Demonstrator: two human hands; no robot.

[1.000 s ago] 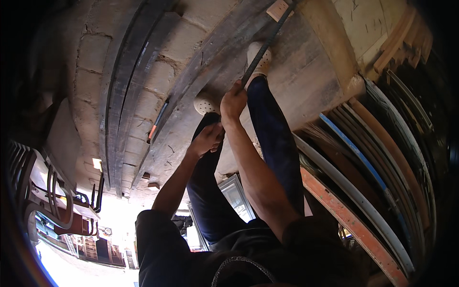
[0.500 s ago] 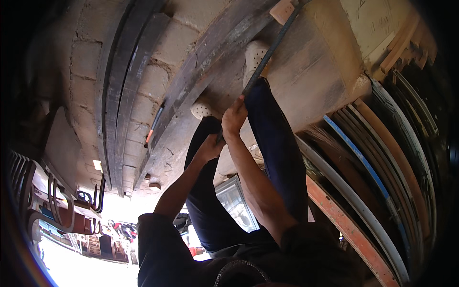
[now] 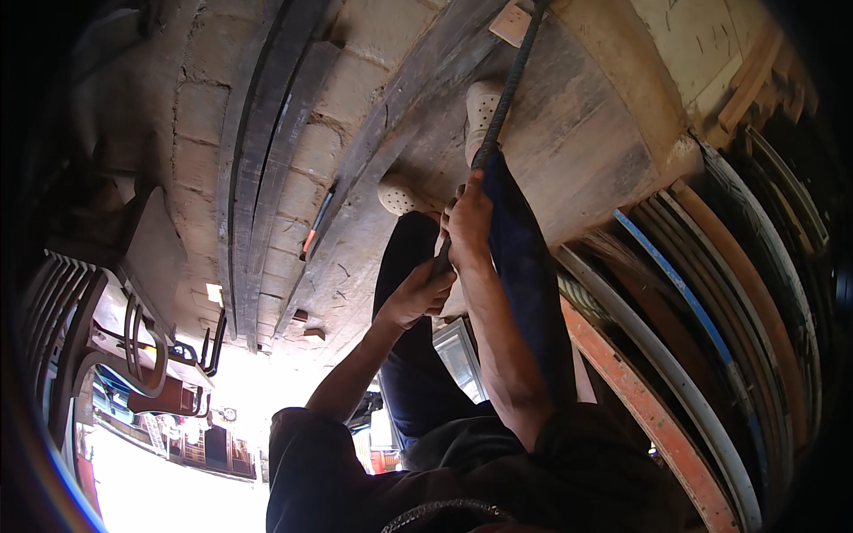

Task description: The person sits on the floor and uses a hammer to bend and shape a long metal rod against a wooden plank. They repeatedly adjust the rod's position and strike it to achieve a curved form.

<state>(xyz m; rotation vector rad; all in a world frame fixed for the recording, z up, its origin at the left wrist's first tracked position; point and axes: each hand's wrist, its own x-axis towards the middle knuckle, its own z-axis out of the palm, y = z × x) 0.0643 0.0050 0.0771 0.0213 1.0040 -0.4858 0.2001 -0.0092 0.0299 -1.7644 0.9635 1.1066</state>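
Note:
A long dark steel bar (image 3: 506, 102) with a ribbed surface slants from between my legs up past the top edge of the view. My right hand (image 3: 469, 218) is wrapped round it near my knee. Lower down, close to the bar's near end, my left hand (image 3: 419, 295) also grips it. The bar passes over my right clog (image 3: 481, 111) and beside a small wooden block (image 3: 512, 23). Where its far end rests is out of view. My left clog (image 3: 398, 196) stands on the worn wooden boards (image 3: 569, 124).
Long dark beams (image 3: 258, 169) lie at the left over a block-paved floor. A tool with an orange-and-black handle (image 3: 311, 233) rests by a plank. Stacked boards and frames (image 3: 702, 302) crowd the right side. Chairs (image 3: 133, 329) stand at the far left.
Both hands have come slightly back toward my body, still round the bar, which now stands steeper in view. The whole view has shifted a little, with the floor items moving right.

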